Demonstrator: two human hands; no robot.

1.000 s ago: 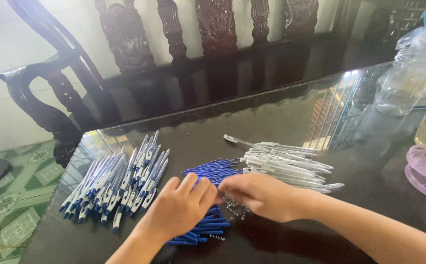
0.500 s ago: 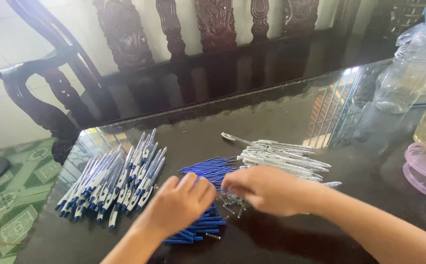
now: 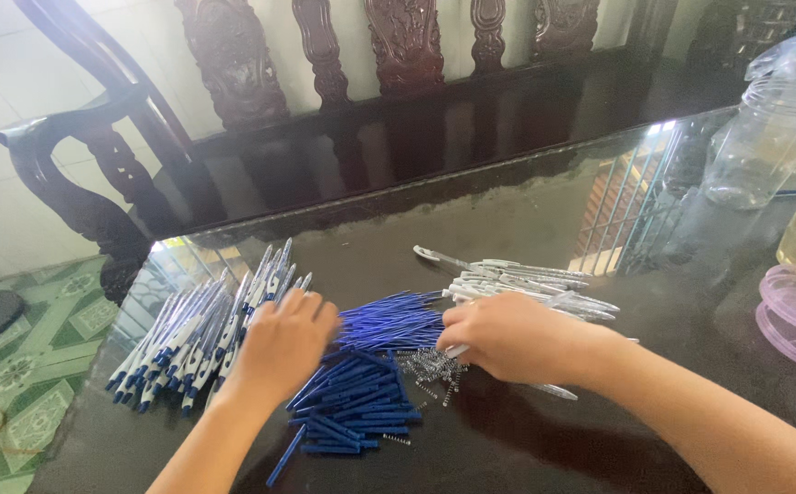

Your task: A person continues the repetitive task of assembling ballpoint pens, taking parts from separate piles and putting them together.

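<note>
Thin blue pen refills (image 3: 361, 389) lie heaped mid-table between my hands — my left hand (image 3: 281, 343) rests flat, loose, at the assembled pens (image 3: 198, 329); my right hand (image 3: 507, 337) pinches a white barrel (image 3: 457, 350). Clear jar (image 3: 763, 128) — pale liquid.

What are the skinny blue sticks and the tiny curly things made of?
The blue sticks look like plastic: thin, smooth tubes, evenly coloured, probably pen refills. The tiny curly things look like metal springs: grey, shiny coils. Both lie on a dark, glossy table, likely glass-topped.

Beyond our work
We see a carved wooden bench (image 3: 343, 101), a clear plastic jar (image 3: 763, 128), a pink lid (image 3: 795, 316) on the dark tabletop (image 3: 507, 210).
</note>
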